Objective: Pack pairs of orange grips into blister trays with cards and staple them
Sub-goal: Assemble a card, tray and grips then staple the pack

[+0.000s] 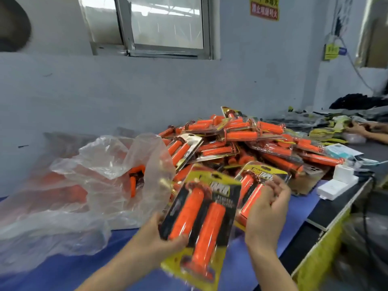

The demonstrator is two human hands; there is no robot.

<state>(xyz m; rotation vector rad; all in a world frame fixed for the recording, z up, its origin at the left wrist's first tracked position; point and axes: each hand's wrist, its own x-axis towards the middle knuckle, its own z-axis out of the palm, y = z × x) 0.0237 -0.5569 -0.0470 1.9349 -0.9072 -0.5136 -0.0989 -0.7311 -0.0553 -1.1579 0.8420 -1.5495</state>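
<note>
Two carded packs are in hand, both just in front of the heap of finished packs (241, 139). The left hand (159, 234) grips the near pack (201, 217) at its left edge, thumb clamped across the front and fingers hidden behind. It holds two orange grips side by side on a yellow-and-black card, tilted. The right hand (266, 208) holds the second pack (258, 185), fingers curled together over its front, just right of the first.

Surface: blue cover (73, 269) under and in front of the heap. Left of the heap is a crumpled clear plastic bag (94, 185) with loose orange grips (134, 179) showing through. Right of the heap, white boxes (338, 183) sit on a black tabletop with a yellow side panel (321, 255).

Room: pale blue-grey wall (105, 91) behind the heap, a metal-framed window (163, 24) above it, and a red-and-yellow sign (264, 7) to the window's right. Far right of the heap, another person's hands (361, 128) rest among dark and yellow packaging.
</note>
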